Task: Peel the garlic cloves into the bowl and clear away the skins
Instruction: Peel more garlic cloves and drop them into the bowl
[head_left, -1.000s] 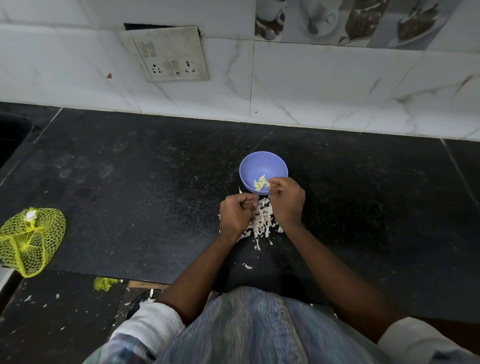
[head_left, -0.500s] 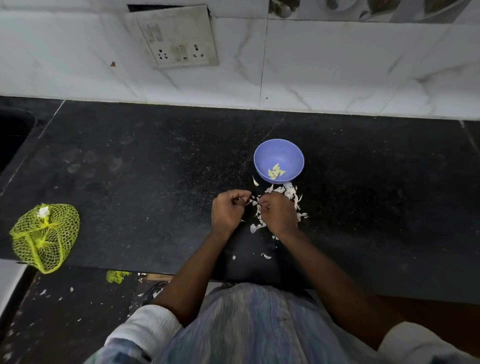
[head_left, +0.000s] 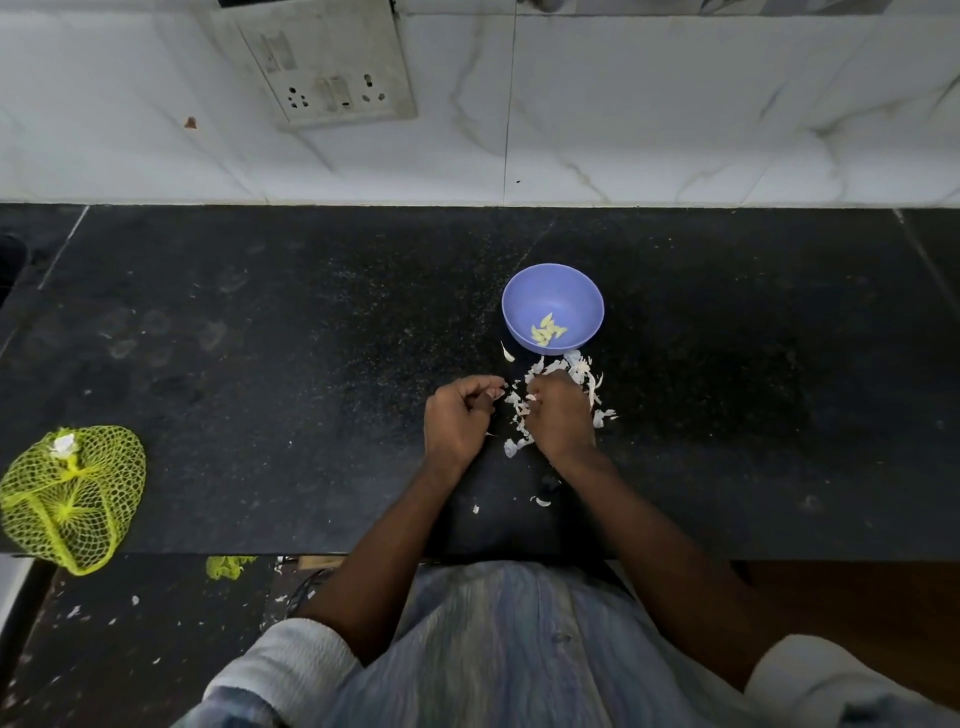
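Black counter, marble-tiled wall; left hand, right hand curled (contents unclear) over skins.

Purple bowl holding peeled cloves, white skins beside it

A black speckled stone countertop carries a purple bowl, a scatter of white garlic skins just beside it, and a yellow mesh bag at its left edge.

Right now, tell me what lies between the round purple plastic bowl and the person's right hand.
In the head view, a heap of white papery garlic skins covers the black counter between the purple bowl and the right hand.
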